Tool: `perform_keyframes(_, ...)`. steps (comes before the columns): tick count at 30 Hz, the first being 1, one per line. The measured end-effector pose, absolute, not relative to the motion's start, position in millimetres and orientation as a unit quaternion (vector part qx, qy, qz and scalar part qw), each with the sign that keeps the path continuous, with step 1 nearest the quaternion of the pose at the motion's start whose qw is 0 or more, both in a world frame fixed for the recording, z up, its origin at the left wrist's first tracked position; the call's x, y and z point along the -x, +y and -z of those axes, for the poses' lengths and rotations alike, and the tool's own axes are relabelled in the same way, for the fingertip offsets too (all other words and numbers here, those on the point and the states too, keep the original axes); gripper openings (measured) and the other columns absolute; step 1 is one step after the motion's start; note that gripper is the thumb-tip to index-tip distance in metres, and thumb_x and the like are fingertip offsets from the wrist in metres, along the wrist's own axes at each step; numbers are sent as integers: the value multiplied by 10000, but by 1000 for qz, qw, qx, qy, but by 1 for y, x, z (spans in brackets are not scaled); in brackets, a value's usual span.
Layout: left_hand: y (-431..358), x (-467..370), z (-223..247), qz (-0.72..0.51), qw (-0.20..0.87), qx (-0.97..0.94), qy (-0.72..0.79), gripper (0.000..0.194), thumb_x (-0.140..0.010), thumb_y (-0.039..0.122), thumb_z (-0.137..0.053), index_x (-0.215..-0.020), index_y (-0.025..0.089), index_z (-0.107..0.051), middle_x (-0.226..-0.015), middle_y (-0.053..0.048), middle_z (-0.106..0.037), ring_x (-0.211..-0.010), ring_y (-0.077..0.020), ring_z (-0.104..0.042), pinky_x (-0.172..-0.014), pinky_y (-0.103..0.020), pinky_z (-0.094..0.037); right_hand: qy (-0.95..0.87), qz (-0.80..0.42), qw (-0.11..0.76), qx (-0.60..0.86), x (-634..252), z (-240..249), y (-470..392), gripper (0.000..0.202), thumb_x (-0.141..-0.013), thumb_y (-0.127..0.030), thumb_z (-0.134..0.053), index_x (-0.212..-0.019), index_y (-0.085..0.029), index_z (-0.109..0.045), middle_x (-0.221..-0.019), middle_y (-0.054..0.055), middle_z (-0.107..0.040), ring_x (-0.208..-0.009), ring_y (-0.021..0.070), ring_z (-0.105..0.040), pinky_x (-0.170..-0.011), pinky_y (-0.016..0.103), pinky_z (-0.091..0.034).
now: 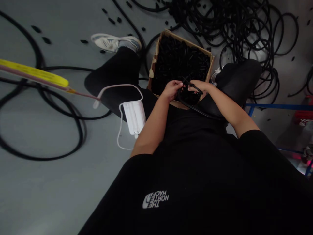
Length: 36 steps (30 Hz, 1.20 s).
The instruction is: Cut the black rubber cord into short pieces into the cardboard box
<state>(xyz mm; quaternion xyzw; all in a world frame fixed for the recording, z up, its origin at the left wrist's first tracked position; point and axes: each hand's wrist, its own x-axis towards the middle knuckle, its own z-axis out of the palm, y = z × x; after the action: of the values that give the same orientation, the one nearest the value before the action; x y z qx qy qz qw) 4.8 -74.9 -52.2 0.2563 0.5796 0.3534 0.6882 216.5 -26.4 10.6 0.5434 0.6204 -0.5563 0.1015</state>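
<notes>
Over the near side of a cardboard box (154,58), my two hands are close together. My left hand (173,89) is closed, thumb and fingers pinching a black rubber hose (187,103) that bends down and runs right across my lap. My right hand (197,86) is closed around dark scissors (199,91), their looped handle showing beneath the fingers. The scissors' blades point toward the hose near my left fingertips, but whether they touch is too dark to tell. Many short black hose pieces (181,57) fill the box.
A big tangle of black hose (241,29) lies beyond the box at right. Hose coils (49,159) and scattered pieces lie on the grey floor at left. A white power bank (134,117) with a cable is by my left thigh. A blue metal frame (281,106) stands right.
</notes>
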Motion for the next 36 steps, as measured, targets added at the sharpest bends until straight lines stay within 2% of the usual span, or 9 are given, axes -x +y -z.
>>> perform_keyframes(6, -75, -8, 45, -370, 697, -219, 574, 295, -998, 91, -965, -966, 210, -697, -877, -7, -790, -685, -121, -655, -686, -215, -551, 647, 517, 96, -552, -216, -16, -27, 123, -1199, -304, -804, -1165, -191, -771, -943, -15, -765, -772, 163, -714, -745, 246, -572)
perform_keyframes(9, -74, -11, 43, -362, 695, -201, 588, 283, -1056, 72, -879, -977, 225, -655, -829, 8, -754, -661, -123, -665, -642, -198, -544, 706, 437, 112, -546, -216, -21, -27, 224, -1150, -348, -809, -1230, -149, -875, -1135, 67, -888, -1051, 229, -823, -946, 287, -602)
perform_keyframes(12, -77, -14, 42, -338, 697, -202, 599, 347, -1044, 88, -924, -1016, 242, -615, -814, 33, -728, -629, -115, -659, -609, -185, -523, 727, 396, 137, -544, -216, -21, -28, 383, -1077, -383, -821, -1347, -136, -934, -1338, 128, -942, -1264, 301, -853, -1066, 323, -607)
perform_keyframes(20, -77, -5, 42, -337, 729, -211, 558, 290, -991, 50, -894, -952, 214, -657, -827, 1, -752, -580, -79, -495, -522, -172, -331, 768, 392, 109, -495, -220, -11, -24, 398, -1014, -290, -767, -1344, -120, -912, -1359, 148, -939, -1227, 303, -826, -1060, 333, -570)
perform_keyframes(26, -74, -1, 43, -362, 724, -199, 552, 359, -1040, 164, -941, -911, 217, -610, -854, 6, -721, -564, -55, -440, -506, -167, -310, 781, 358, 83, -504, -224, -15, -24, 303, -1037, -278, -788, -1291, -155, -899, -1309, 153, -939, -1276, 340, -851, -1083, 355, -582)
perform_keyframes(29, -74, -1, 42, -350, 721, -189, 567, 370, -1102, 268, -959, -996, 242, -606, -839, 22, -719, -569, -77, -512, -503, -164, -321, 754, 400, 82, -514, -224, -19, -27, 218, -1076, -258, -787, -1258, -165, -864, -1220, 109, -930, -1168, 294, -870, -1025, 320, -609)
perform_keyframes(32, -73, 1, 45, -351, 727, -179, 562, 335, -1164, 396, -963, -1120, 265, -658, -797, 52, -679, -570, -99, -567, -507, -172, -376, 677, 477, 80, -554, -223, -20, -27, 127, -1153, -254, -787, -1251, -173, -787, -1073, 62, -882, -900, 222, -835, -843, 276, -615)
perform_keyframes(34, -71, 4, 49, -371, 735, -165, 543, 297, -1158, 397, -984, -1173, 259, -721, -801, 50, -689, -594, -102, -604, -541, -181, -467, 631, 520, 61, -573, -221, -19, -27, 107, -1191, -246, -810, -1187, -197, -715, -991, 21, -821, -778, 177, -783, -742, 243, -581)
perform_keyframes(36, -69, 7, 53, -409, 729, -133, 533, 249, -1133, 313, -1003, -1160, 244, -765, -840, 28, -745, -658, -107, -671, -615, -182, -566, 601, 549, 36, -580, -217, -21, -27, 228, -1201, -226, -848, -1100, -223, -644, -904, -28, -737, -716, 145, -738, -688, 214, -546)
